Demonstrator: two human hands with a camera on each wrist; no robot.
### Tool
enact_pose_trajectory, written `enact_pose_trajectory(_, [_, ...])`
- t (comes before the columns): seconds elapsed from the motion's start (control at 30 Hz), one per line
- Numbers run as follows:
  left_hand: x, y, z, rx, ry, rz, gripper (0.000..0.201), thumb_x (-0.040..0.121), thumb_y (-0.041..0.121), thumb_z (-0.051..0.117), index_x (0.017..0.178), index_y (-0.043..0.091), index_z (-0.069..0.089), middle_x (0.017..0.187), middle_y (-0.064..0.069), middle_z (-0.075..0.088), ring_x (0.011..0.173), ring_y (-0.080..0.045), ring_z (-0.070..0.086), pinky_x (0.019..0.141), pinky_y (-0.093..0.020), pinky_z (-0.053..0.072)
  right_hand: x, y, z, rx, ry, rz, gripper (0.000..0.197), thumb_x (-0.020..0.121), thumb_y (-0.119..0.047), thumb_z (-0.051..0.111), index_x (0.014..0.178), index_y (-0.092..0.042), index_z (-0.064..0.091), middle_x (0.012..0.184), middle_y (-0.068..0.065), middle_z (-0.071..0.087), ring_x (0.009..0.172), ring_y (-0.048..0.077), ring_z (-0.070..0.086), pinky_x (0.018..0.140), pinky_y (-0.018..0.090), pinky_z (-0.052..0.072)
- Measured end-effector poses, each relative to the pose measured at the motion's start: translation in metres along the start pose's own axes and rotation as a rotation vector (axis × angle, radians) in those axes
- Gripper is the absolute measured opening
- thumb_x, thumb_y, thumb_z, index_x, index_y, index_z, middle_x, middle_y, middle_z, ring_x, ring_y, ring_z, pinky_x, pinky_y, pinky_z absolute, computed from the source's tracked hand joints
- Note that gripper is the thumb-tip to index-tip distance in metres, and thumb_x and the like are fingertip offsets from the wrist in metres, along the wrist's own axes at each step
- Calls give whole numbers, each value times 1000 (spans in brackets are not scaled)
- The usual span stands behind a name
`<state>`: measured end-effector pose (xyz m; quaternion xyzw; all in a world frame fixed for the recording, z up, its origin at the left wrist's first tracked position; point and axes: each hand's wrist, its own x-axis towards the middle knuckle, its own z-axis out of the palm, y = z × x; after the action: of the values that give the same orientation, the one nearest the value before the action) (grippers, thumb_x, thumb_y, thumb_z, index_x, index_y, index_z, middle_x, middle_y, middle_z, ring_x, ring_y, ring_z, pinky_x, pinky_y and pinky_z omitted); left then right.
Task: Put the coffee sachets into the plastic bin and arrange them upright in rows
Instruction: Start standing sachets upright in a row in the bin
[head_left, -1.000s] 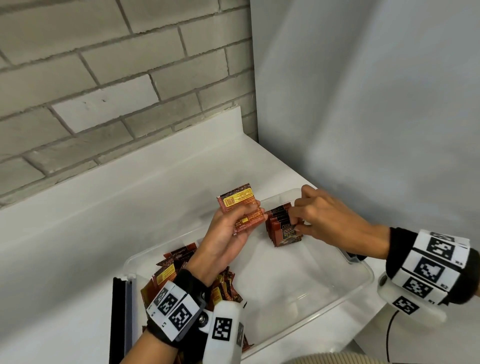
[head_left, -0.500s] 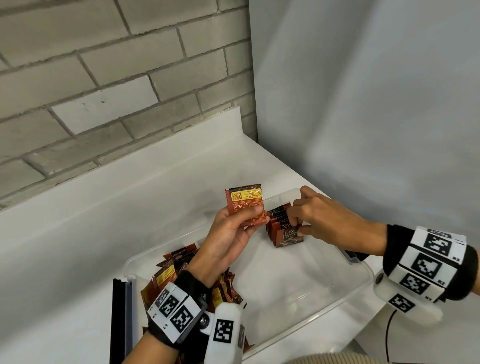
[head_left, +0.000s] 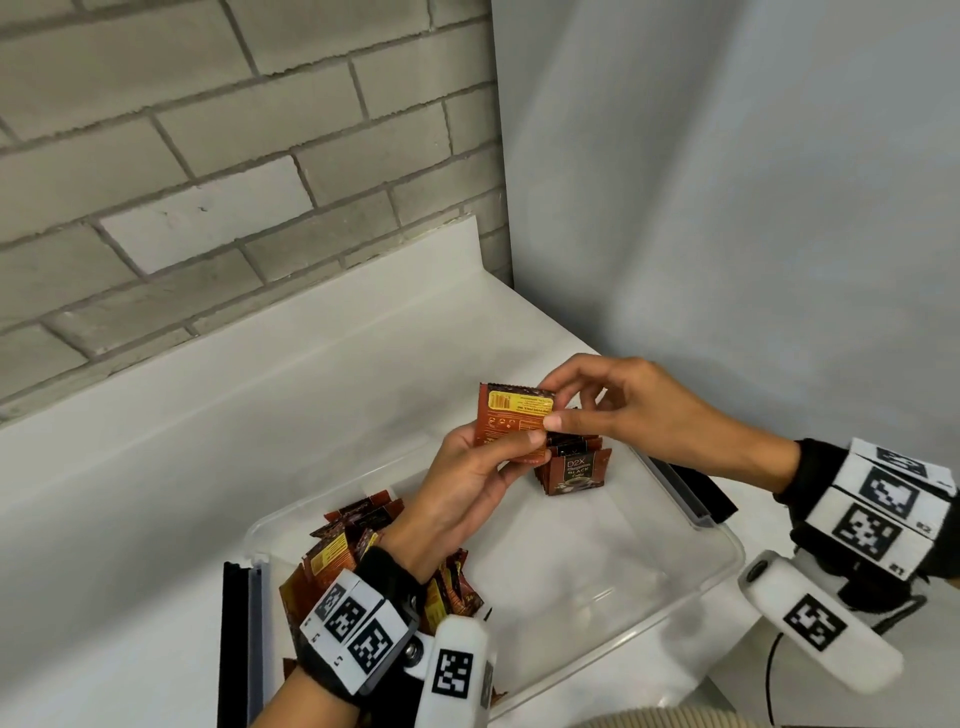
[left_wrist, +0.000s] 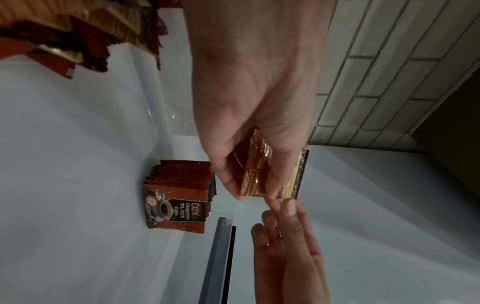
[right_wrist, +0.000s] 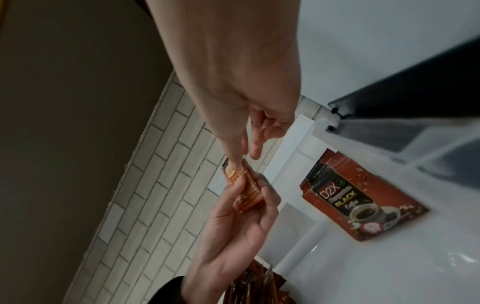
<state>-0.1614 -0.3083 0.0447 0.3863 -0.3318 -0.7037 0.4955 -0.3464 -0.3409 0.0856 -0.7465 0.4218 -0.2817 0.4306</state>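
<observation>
- Reaching over, my right hand (head_left: 628, 410) has left the upright row of sachets (head_left: 571, 462), which it steadied a second ago, and now pinches the top corner of the small sachet stack (head_left: 511, 423) that my left hand (head_left: 467, 483) grips from below.
- That reads as a handover: I judge these go next into the row, which stands on its own at the far end of the clear plastic bin (head_left: 691, 582) on the white counter (head_left: 156, 467).
- Many loose sachets (head_left: 337, 545) remain heaped at the bin's near-left end, so the task is early.
- The row's front sachet reads "D2X BLACK Coffee"; the held stack shows a yellow panel, text too small.
</observation>
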Motion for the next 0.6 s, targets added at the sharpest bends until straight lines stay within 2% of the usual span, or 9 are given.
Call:
enact_pose_trajectory(0.1, [-1, -2, 2, 3, -16, -29, 22, 73, 4, 66, 95, 6, 68, 90, -4, 72, 89, -13, 68, 83, -28, 56, -1, -4, 2, 92, 23, -6, 9, 82, -22, 73, 90, -24, 71, 84, -5, 71, 73, 7, 58, 70, 20, 48])
enact_pose_trajectory(0.2, [1, 1, -1, 25, -12, -75, 29, 74, 10, 67, 103, 6, 67, 94, -7, 70, 91, -15, 66, 87, -29, 56, -5, -9, -2, 214, 94, -19, 6, 84, -12, 70, 88, -16, 70, 77, -1, 73, 73, 11, 65, 73, 22, 51])
enact_pose_trajectory(0.3, [3, 8, -5, -35, 35, -139, 28, 85, 8, 60, 110, -4, 64, 98, -16, 70, 92, -21, 69, 85, -29, 56, -10, -11, -8, 258, 166, -106, 11, 82, -6, 69, 90, -13, 71, 89, 4, 75, 89, 14, 71, 84, 22, 52])
enact_pose_trajectory(0.4, [3, 17, -5, -158, 73, -141, 32, 95, 20, 50, 103, -8, 64, 98, -21, 70, 89, -25, 71, 80, -31, 58, -18, -6, -9, 90, 166, -239, 15, 80, -6, 70, 93, -13, 75, 105, -3, 70, 98, 10, 68, 90, 21, 51])
enact_pose_trajectory(0.47, [3, 21, -5, -140, 83, -126, 38, 90, 30, 53, 99, -5, 67, 97, -19, 71, 85, -24, 71, 73, -29, 59, -22, 1, -8, -71, 136, -294, 17, 81, -11, 71, 97, -15, 76, 111, -7, 68, 103, 6, 65, 91, 23, 51])
enact_pose_trajectory(0.53, [2, 22, -5, -61, 85, -90, 32, 84, 25, 59, 99, -3, 68, 97, -17, 72, 85, -22, 70, 70, -26, 58, -26, 8, -8, -164, 81, -320, 19, 82, -15, 72, 101, -16, 76, 116, -8, 65, 108, 5, 63, 93, 27, 51])
enact_pose_trajectory(0.6, [1, 20, -7, 27, 82, -66, 25, 80, 17, 64, 96, -1, 70, 96, -15, 72, 86, -23, 68, 76, -27, 58, -28, 11, -9, -185, 25, -310, 22, 81, -19, 74, 103, -19, 75, 122, -9, 62, 113, 6, 60, 97, 28, 49])
